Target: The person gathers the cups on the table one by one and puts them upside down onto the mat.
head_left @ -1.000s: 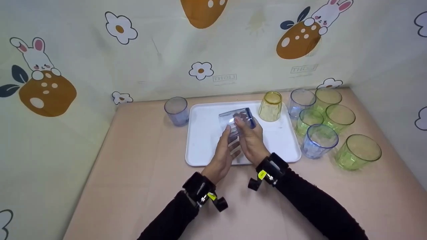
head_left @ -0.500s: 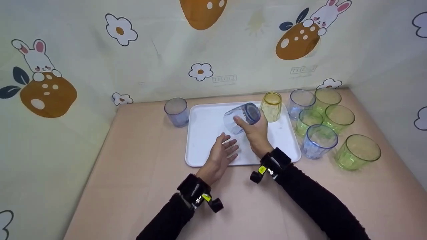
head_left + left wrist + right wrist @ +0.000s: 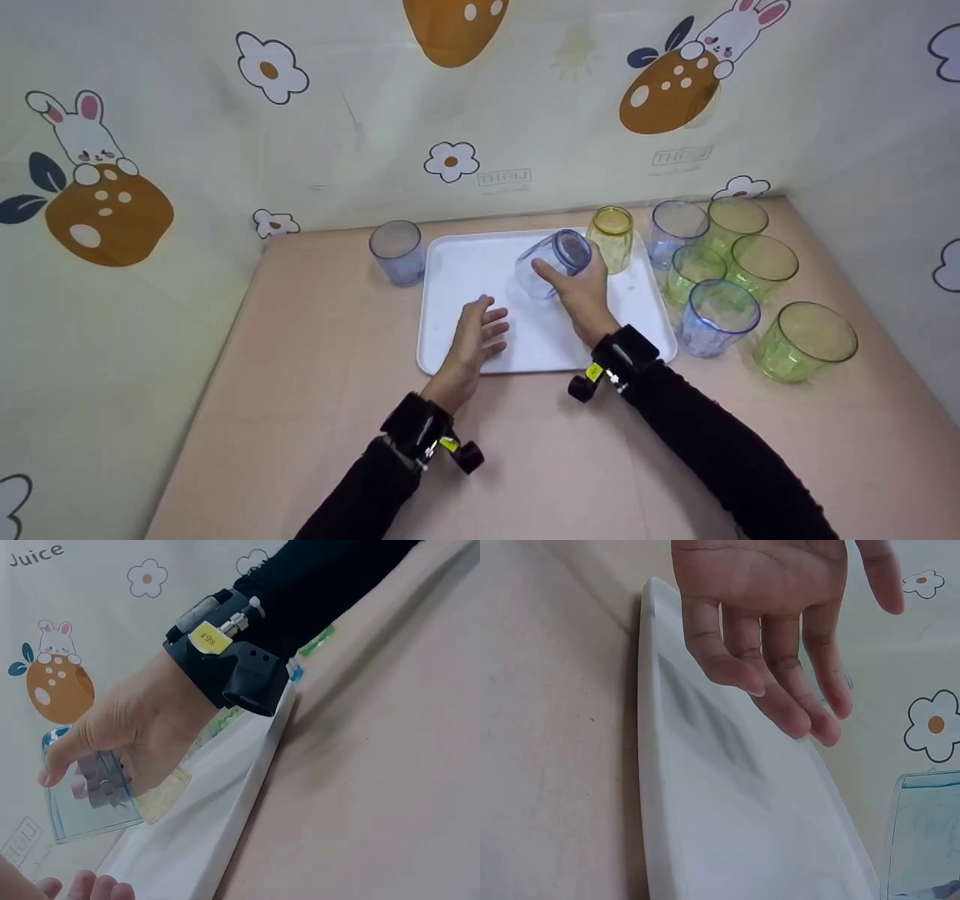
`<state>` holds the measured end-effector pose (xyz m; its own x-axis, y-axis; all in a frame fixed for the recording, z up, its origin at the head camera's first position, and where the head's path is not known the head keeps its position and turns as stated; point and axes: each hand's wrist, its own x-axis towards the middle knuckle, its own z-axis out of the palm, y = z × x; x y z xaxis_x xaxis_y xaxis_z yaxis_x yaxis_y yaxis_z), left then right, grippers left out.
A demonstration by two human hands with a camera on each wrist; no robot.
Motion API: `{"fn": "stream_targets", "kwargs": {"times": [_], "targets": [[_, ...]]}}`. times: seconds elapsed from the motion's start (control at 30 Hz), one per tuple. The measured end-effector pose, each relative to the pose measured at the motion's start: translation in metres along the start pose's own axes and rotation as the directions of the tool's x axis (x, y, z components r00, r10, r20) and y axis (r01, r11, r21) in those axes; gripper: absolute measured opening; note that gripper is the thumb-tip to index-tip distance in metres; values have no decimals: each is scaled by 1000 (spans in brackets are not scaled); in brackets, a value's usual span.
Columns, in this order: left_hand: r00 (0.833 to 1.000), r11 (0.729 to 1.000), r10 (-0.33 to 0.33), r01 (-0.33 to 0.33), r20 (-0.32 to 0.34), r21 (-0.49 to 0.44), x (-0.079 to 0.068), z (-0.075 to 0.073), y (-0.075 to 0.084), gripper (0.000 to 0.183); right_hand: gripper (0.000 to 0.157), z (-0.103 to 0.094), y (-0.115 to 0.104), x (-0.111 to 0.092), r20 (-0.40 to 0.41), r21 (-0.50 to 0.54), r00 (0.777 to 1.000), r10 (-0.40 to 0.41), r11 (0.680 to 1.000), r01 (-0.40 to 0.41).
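My right hand [image 3: 586, 294] grips a clear blue tumbler [image 3: 536, 276] above the tray, thumb on the near side. The tumbler tilts, with its thick base up to the right and its mouth down to the left. In the left wrist view, fingers show through the wall of the tumbler [image 3: 79, 814]. My left hand [image 3: 472, 337] is over the tray's front left part, apart from the tumbler, holding nothing. Its fingers are spread and slightly bent in the right wrist view, palm [image 3: 761, 574] showing. An upside-down yellow tumbler [image 3: 613, 247] stands on the tray just behind the right hand.
The white tray [image 3: 450, 315] lies mid-table. Left of it stands an upright blue-grey tumbler [image 3: 397, 255]. Several upright green and blue tumblers crowd its right side, among them a blue one [image 3: 712, 330] and a green one [image 3: 802, 349]. A patterned curtain [image 3: 360, 120] rises behind the table.
My left hand has let go of the blue tumbler and drawn back to the left. The right hand has moved slightly right with it, turning its base up toward the camera.
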<state>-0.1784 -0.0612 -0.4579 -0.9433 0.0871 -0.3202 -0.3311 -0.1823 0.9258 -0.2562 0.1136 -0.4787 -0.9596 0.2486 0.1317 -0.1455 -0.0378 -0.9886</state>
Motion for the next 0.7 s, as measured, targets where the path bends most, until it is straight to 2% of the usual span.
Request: {"fn": "stream_targets", "kwargs": {"times": [0.13, 0.23, 0.3, 0.37, 0.43, 0.53, 0.6, 0.7], "targets": [[998, 989, 53, -50, -16, 137, 0, -5, 3, 61, 78, 0, 0, 2, -4, -26, 1000, -3, 1000, 3], [995, 963, 100, -91, -23, 255, 0, -8, 6, 58, 76, 0, -1, 4, -6, -45, 1000, -22, 999, 22], [988, 927, 153, -137, -17, 349, 0, -11, 9, 56, 74, 0, -1, 6, -1, -38, 999, -39, 999, 39], [977, 877, 214, -192, 0, 441, 1, -15, 12, 53, 72, 0, -1, 7, 2, -27, 998, -58, 998, 58], [962, 814, 274, -246, 26, 526, 2, -20, 14, 50, 71, -1, -1, 8, 5, -17, 998, -67, 998, 68], [941, 698, 334, -290, 60, 655, 4, -30, 15, 47, 72, -2, 0, 10, 12, -26, 998, -69, 997, 69], [925, 586, 368, -311, 96, 748, 4, -38, 14, 48, 73, -3, 1, 12, 14, -36, 998, -64, 997, 65], [889, 392, 423, -355, 176, 849, 4, -48, 11, 50, 74, -4, 2, 15, 20, -47, 998, -55, 997, 56]]}}
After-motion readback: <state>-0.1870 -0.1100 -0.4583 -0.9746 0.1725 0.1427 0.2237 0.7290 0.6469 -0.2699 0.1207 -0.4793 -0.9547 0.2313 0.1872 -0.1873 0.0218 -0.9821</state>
